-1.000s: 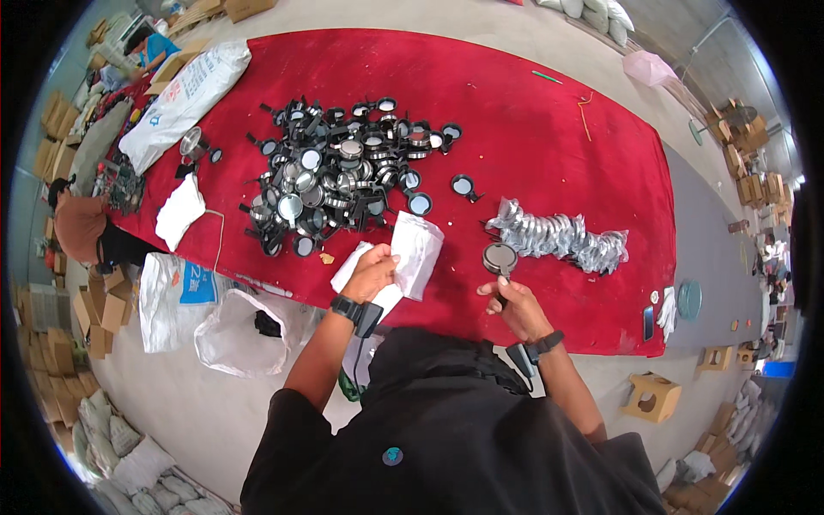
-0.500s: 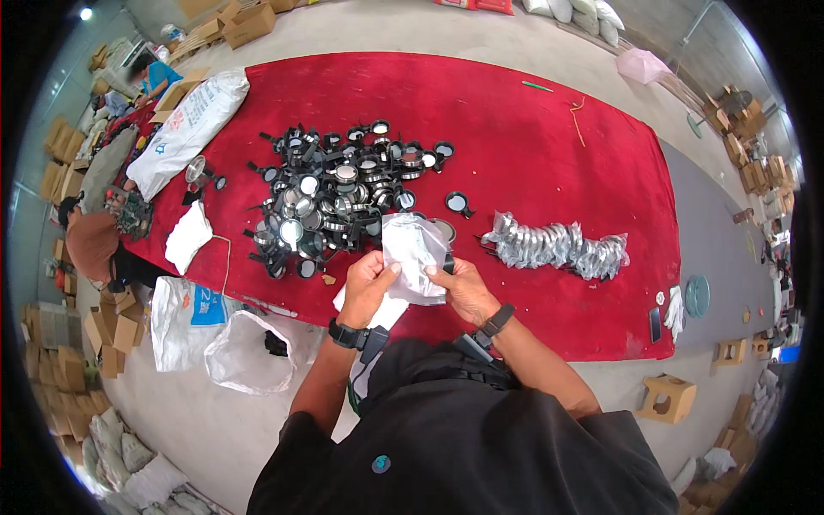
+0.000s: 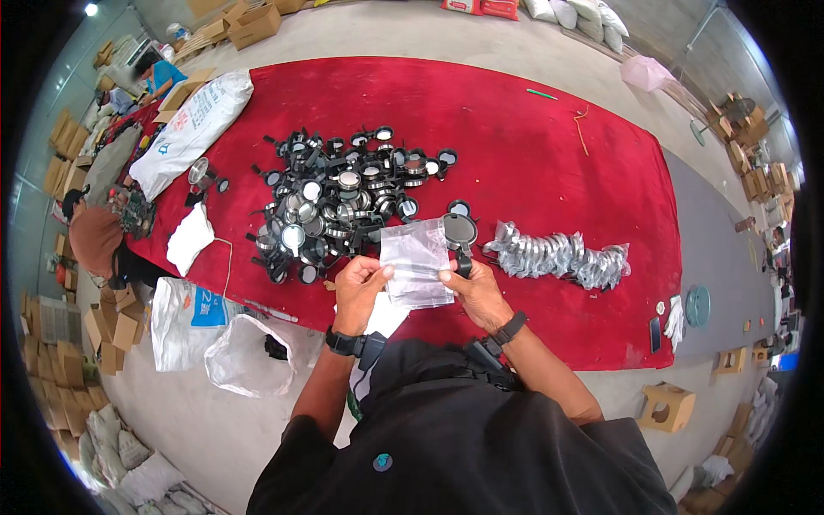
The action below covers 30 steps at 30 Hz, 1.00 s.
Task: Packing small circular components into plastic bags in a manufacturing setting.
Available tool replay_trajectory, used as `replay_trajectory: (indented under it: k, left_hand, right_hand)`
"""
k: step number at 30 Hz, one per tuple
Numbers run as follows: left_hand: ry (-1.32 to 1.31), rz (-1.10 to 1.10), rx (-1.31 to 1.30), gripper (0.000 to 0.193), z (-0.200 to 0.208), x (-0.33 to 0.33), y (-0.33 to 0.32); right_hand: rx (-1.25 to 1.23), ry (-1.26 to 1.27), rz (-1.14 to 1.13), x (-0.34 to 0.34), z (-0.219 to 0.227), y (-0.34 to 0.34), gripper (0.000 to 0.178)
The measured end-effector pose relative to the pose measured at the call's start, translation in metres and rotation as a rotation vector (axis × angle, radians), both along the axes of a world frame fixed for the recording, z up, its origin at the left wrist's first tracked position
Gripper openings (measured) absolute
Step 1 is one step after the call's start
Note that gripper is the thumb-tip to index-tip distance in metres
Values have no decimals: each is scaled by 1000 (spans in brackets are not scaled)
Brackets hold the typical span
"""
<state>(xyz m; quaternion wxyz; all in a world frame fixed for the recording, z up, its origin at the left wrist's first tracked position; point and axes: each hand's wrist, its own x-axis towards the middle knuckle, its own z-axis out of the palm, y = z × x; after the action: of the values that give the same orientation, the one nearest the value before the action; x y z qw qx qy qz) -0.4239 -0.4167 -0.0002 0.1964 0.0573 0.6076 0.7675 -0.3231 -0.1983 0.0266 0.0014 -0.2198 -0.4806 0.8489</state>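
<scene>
My left hand is closed on the left edge of a clear plastic bag, thumb on top. My right hand pinches the bag's right side and also holds a small round mirror by its black stem, the disc standing up beyond the fingers. The bag looks flat, and the mirror is beside it. Ahead and to the left lies a large heap of similar round mirrors with black mounts. A row of bagged round pieces lies to the right of my hands.
Red cloth covers the table. A white woven sack and a white cloth lie on the left. A phone and white glove lie near the right edge. Open white bags stand below. Two other people are at left.
The bag has turned flatter and more see-through between my hands. The mirror in my right hand, mostly hidden behind the bag before, now shows beside it.
</scene>
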Motion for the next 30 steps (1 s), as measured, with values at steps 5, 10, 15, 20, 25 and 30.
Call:
replay_trajectory:
  k: [5,10,15,20,25,30]
  left_hand:
    - [6,-31,64,10,-4,-1,-1]
    - [-82,-40,65,8,-10,1,1]
    - [-155,-39,216,15,2,11,8]
    - [-26,258,-215,28,-14,19,2]
    - [-158,-105,128,70,26,43,22]
    - [-199,-109,88,42,25,40,43]
  right_hand:
    - [39,24,-9,2,-2,9,11]
    - [-54,58,32,4,4,8,12]
    - [-74,91,44,4,3,8,12]
    - [282,95,-57,-2,22,-5,10]
    - [702,184,41,-2,26,-16,15]
    - [446,75,123,-4,30,-33,13]
